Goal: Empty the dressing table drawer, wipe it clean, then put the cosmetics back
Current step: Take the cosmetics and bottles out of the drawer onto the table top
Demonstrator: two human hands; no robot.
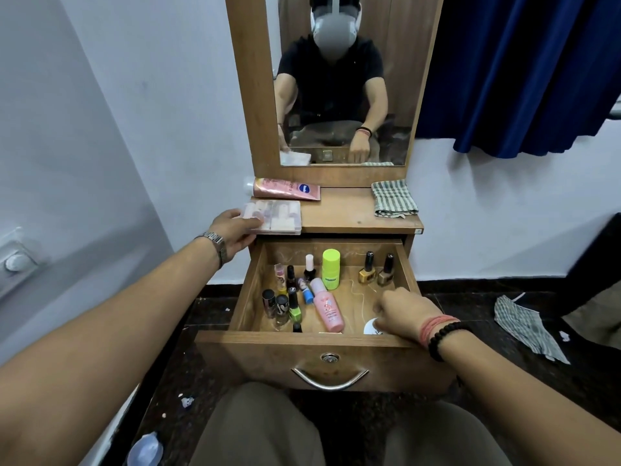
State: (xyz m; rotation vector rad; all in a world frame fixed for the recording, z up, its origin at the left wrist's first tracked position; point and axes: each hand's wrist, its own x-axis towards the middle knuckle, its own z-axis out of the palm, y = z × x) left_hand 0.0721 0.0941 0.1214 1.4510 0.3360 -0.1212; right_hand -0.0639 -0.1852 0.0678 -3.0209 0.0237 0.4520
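Observation:
The wooden drawer (322,341) stands pulled out below the dressing table top (349,213). Inside are a pink bottle (327,306), a lime-green bottle (331,269), two gold nail polishes (376,269) at the back right and several small bottles (285,297) on the left. My right hand (401,312) reaches into the drawer's right front, fingers curled over a white round tin (371,326); whether it holds the tin is hidden. My left hand (235,228) grips a clear pouch of small bottles (279,216) lying on the table top's left edge.
A pink tube (285,189) lies behind the pouch. A folded checked cloth (394,198) sits on the top's right side below the mirror (342,79). Another checked cloth (527,326) lies on the dark floor at right. A blue curtain (524,68) hangs at right.

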